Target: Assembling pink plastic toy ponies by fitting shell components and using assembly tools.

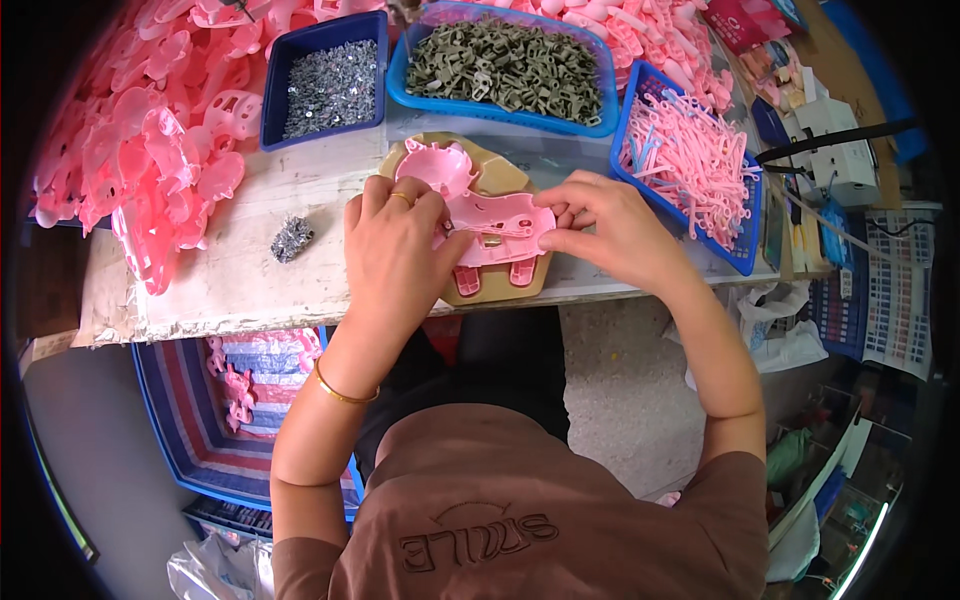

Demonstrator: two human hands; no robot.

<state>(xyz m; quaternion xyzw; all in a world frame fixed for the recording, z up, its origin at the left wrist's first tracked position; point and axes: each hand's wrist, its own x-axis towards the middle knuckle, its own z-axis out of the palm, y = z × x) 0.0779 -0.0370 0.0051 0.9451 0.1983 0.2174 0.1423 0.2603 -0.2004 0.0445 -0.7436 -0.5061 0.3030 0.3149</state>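
Observation:
A pink plastic toy half-shell (500,220), hollow side up, lies in a tan shaped holder (515,180) on the table. My left hand (398,235) reaches over its left side, fingers curled and the thumb close to the forefinger; a small dark bit shows at the fingertips, too small to name. My right hand (615,225) pinches the shell's right end between thumb and curled fingers. Inside the shell, near its middle, sits a small metallic piece (491,240). Left of my left hand is a little heap of grey metal screws (292,239).
Pink shells (165,165) pile up at the left. Along the back stand a dark blue tray (268,112) of small metal parts and a blue tub (470,112) of olive clips. A blue basket (700,238) of pink rods is at right. A striped-lined bin (185,440) stands below left.

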